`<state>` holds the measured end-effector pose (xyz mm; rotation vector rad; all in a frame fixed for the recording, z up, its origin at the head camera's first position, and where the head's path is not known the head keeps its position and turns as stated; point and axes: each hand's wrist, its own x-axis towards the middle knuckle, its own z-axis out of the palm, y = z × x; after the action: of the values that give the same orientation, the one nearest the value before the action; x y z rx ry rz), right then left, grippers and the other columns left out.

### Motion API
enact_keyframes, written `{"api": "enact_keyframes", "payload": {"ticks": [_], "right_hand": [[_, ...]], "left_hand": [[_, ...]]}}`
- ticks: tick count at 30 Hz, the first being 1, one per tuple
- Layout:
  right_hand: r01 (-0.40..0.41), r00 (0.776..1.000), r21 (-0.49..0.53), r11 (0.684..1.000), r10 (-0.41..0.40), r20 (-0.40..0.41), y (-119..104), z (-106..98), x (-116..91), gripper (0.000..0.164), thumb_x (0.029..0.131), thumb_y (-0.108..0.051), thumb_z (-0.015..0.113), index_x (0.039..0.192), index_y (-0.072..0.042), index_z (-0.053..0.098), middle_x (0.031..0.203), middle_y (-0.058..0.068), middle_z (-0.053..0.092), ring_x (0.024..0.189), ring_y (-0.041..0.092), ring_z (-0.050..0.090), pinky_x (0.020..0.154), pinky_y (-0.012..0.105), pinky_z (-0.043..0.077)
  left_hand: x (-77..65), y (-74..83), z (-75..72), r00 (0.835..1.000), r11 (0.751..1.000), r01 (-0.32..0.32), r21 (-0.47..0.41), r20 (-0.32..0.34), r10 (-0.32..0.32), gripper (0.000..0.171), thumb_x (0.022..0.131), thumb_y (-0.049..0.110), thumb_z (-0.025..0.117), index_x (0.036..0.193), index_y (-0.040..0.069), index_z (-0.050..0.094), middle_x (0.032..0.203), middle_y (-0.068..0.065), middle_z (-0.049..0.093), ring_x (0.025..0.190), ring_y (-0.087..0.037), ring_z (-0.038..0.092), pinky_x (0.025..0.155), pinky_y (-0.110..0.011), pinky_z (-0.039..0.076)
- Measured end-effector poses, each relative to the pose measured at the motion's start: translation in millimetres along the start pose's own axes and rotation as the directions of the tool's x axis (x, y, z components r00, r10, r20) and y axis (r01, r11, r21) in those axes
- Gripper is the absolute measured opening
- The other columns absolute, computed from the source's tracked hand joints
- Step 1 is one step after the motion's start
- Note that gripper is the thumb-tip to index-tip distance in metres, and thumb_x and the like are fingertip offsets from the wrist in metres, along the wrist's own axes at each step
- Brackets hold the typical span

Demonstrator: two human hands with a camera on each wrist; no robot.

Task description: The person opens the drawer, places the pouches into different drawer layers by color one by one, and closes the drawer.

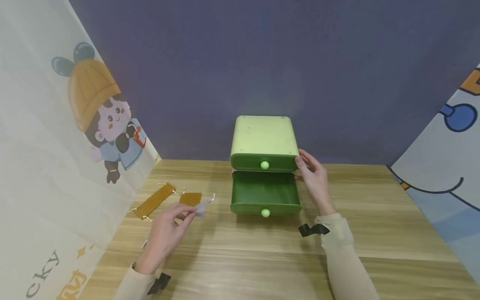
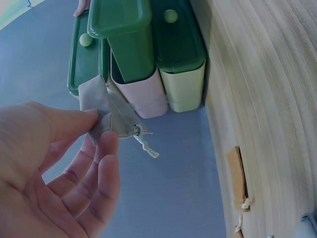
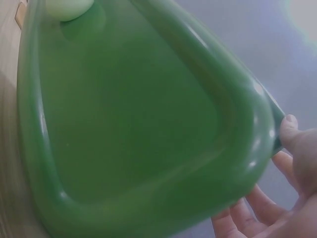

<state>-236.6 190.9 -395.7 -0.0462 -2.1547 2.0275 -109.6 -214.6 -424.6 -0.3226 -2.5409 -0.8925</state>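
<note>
My left hand pinches a small grey drawstring pouch between thumb and fingertips, its knotted cord end dangling free. The pouch is in the air left of a small drawer cabinet with a pale green top. Its middle drawer is pulled out, and no contents show inside. The top drawer is pushed in; so is the bottom drawer, seen in the left wrist view. At the cabinet's upper right front corner rests my right hand, thumb on the front edge and fingers along the side.
Two brown drawstring pouches lie on the wooden table at the left: a long one and a shorter one. A bluish-grey item shows partly in the left wrist view. Behind the cabinet rises a dark blue wall; printed panels flank the table.
</note>
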Motion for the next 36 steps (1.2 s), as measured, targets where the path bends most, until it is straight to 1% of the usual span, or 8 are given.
{"api": "enact_keyframes", "payload": {"ticks": [6, 12, 15, 19, 23, 28, 31, 36], "right_hand": [[0.004, 1.0, 0.005, 1.0, -0.003, -0.007, -1, 1, 0, 0.058, 0.106, -0.041, 0.064, 0.159, -0.021, 0.052, 0.161, 0.013, 0.053, 0.109, 0.005, 0.062, 0.079, 0.021, 0.062], [0.014, 1.0, 0.012, 1.0, -0.013, -0.013, -1, 3, 1, 0.057, 0.106, -0.04, 0.065, 0.158, -0.02, 0.053, 0.161, 0.013, 0.053, 0.109, 0.005, 0.062, 0.077, 0.019, 0.061], [0.018, 1.0, 0.012, 1.0, -0.018, -0.015, -1, 3, 1, 0.057, 0.106, -0.04, 0.065, 0.158, -0.02, 0.053, 0.161, 0.013, 0.053, 0.109, 0.005, 0.062, 0.076, 0.019, 0.06], [0.019, 1.0, 0.005, 1.0, -0.019, -0.014, 0, 3, 1, 0.057, 0.106, -0.042, 0.064, 0.158, -0.02, 0.053, 0.161, 0.013, 0.053, 0.109, 0.005, 0.062, 0.077, 0.019, 0.06], [0.018, 0.999, 0.011, 1.0, -0.018, -0.027, 2, 2, 1, 0.056, 0.106, -0.041, 0.065, 0.157, -0.019, 0.054, 0.159, 0.014, 0.054, 0.107, 0.004, 0.063, 0.076, 0.02, 0.061], [0.031, 0.999, 0.033, 0.999, -0.03, -0.031, 4, 4, 2, 0.055, 0.106, -0.037, 0.065, 0.157, -0.017, 0.055, 0.156, 0.015, 0.056, 0.101, 0.003, 0.064, 0.074, 0.022, 0.062], [0.029, 0.999, 0.037, 0.999, -0.028, -0.028, 5, 5, 2, 0.055, 0.106, -0.037, 0.065, 0.156, -0.017, 0.055, 0.155, 0.015, 0.057, 0.102, 0.003, 0.064, 0.075, 0.022, 0.062], [0.025, 0.999, 0.036, 0.999, -0.023, -0.034, 5, 4, 2, 0.055, 0.106, -0.038, 0.065, 0.156, -0.017, 0.055, 0.156, 0.014, 0.056, 0.104, 0.004, 0.064, 0.075, 0.021, 0.061]], "left_hand": [[2.7, 2.0, -0.3, 0.999, 0.999, -0.042, -0.022, -0.018, 0.041, 0.015, 0.09, 0.002, 0.081, 0.104, 0.008, 0.081, 0.101, -0.007, 0.08, 0.074, -0.013, 0.072, 0.053, -0.018, 0.052], [6.0, 4.7, 0.4, 1.0, 0.999, -0.023, -0.022, -0.011, 0.023, 0.016, 0.091, 0.003, 0.081, 0.105, 0.01, 0.081, 0.104, -0.005, 0.08, 0.079, -0.016, 0.073, 0.057, -0.019, 0.055], [8.4, 7.8, 1.6, 0.999, 0.999, -0.029, -0.024, -0.016, 0.029, 0.016, 0.091, 0.003, 0.082, 0.105, 0.011, 0.081, 0.104, -0.004, 0.08, 0.08, -0.017, 0.073, 0.058, -0.019, 0.055], [12.7, 13.0, 3.8, 0.998, 0.998, -0.052, -0.02, -0.038, 0.051, 0.016, 0.09, 0.002, 0.083, 0.103, 0.011, 0.082, 0.102, -0.003, 0.08, 0.079, -0.016, 0.073, 0.057, -0.019, 0.055], [19.4, 18.5, 6.3, 0.997, 0.997, -0.07, -0.019, -0.044, 0.069, 0.015, 0.091, 0.004, 0.083, 0.103, 0.013, 0.083, 0.101, 0.0, 0.08, 0.08, -0.012, 0.071, 0.058, -0.019, 0.055], [26.8, 23.8, 9.5, 0.992, 0.993, -0.116, -0.028, -0.06, 0.114, 0.016, 0.089, 0.003, 0.083, 0.102, 0.011, 0.083, 0.101, -0.003, 0.08, 0.078, -0.013, 0.072, 0.057, -0.018, 0.055], [27.6, 24.6, 11.4, 0.992, 0.992, -0.119, -0.035, -0.057, 0.117, 0.017, 0.088, 0.0, 0.084, 0.101, 0.01, 0.083, 0.1, -0.005, 0.08, 0.077, -0.015, 0.073, 0.057, -0.017, 0.055], [28.1, 26.0, 14.6, 0.995, 0.995, -0.097, -0.031, -0.032, 0.096, 0.017, 0.088, 0.002, 0.084, 0.102, 0.01, 0.083, 0.102, -0.006, 0.08, 0.08, -0.015, 0.073, 0.057, -0.017, 0.055]]}}
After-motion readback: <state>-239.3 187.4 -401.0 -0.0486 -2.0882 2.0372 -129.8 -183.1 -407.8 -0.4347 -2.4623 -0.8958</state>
